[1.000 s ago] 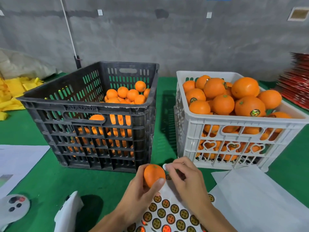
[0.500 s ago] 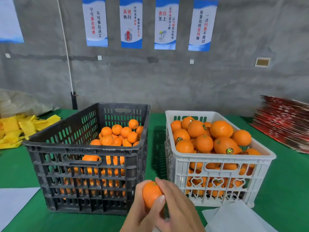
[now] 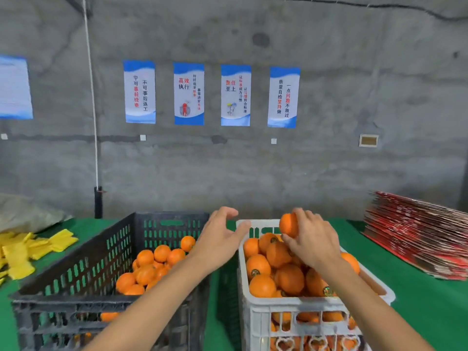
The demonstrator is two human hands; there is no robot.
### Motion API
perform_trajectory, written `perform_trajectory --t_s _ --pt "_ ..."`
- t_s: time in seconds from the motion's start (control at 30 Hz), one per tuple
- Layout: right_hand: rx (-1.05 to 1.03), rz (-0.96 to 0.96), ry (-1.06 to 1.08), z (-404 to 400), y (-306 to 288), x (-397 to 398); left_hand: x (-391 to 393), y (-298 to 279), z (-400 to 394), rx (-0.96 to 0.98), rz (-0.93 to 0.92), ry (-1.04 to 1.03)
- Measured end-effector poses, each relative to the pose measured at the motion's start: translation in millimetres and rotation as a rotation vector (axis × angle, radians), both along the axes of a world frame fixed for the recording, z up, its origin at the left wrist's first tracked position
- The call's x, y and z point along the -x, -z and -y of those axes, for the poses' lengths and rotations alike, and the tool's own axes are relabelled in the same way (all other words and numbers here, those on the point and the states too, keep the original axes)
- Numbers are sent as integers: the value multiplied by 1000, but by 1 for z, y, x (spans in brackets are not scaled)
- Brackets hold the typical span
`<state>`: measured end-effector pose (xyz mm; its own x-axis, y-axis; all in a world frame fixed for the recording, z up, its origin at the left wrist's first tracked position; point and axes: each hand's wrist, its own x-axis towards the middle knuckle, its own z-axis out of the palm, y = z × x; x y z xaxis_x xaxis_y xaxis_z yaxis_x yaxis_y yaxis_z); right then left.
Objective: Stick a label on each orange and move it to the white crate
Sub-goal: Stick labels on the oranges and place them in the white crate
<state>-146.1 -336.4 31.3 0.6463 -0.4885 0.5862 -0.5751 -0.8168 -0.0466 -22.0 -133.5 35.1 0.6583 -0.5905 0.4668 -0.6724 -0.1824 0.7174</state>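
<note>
My right hand (image 3: 312,239) grips an orange (image 3: 288,224) and holds it above the heaped fruit at the back of the white crate (image 3: 291,304). Several oranges in that crate carry round labels. My left hand (image 3: 222,236) hovers empty, fingers spread, over the right rim of the black crate (image 3: 76,297), which holds a lower pile of unlabelled oranges (image 3: 152,267). The label sheet is out of view.
The two crates stand side by side on a green table (image 3: 430,300). A stack of red flat cartons (image 3: 417,231) lies at the right. Yellow pieces (image 3: 30,249) lie at the left. A grey wall with posters stands behind.
Both hands held the orange low in front of the crates. Now my right hand alone has carried it up over the white crate, and my left hand has let go and moved towards the black crate.
</note>
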Motion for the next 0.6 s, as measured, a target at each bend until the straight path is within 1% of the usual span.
perform_trajectory --t_s 0.07,0.13,0.2,0.27,0.33,0.43,0.53,0.6 --pt "-13 -70 18 12 2 -9 -32 4 -9 -41 19 -92" --pt "-19 -95 -36 14 6 -23 -68 11 -17 -71 37 -191" --pt "33 -64 -159 3 6 -45 -101 22 -23 -118 75 -260" --pt "29 -38 -299 -19 5 -77 -131 33 -28 -223 142 -304" --pt "-25 -38 -396 -42 6 -115 -157 43 -27 -341 178 -307" --pt "-101 -66 -488 -62 10 -173 -195 49 -16 -510 203 -278" --pt "-196 -96 -552 -58 16 -223 -234 50 4 -662 254 -198" --pt "-222 -119 -572 -48 21 -250 -260 53 19 -786 303 -153"
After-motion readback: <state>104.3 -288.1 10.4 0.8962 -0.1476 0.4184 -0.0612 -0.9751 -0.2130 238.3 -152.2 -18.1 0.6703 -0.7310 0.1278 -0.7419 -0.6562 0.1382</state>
